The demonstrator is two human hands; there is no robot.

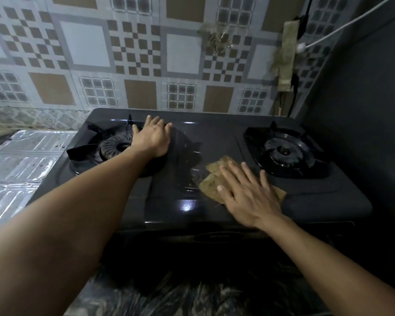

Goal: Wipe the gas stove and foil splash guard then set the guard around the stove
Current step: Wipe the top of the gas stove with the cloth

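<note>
A black two-burner gas stove [205, 137] stands on the counter against the patterned wall. My left hand [152, 139] rests flat on the stove top beside the left burner [116, 145], fingers apart, holding nothing. My right hand [246, 193] presses flat on a brownish cloth [211, 183] lying on the middle front of the stove, left of the right burner [284, 151]. The foil splash guard [21, 165] lies flat on the counter to the left of the stove.
The patterned tile wall [132, 49] runs behind the stove. A dark wall [363, 110] closes in on the right. A white cable [335, 30] and taped patches hang at the back right corner. The dark marbled counter edge [192, 293] is in front.
</note>
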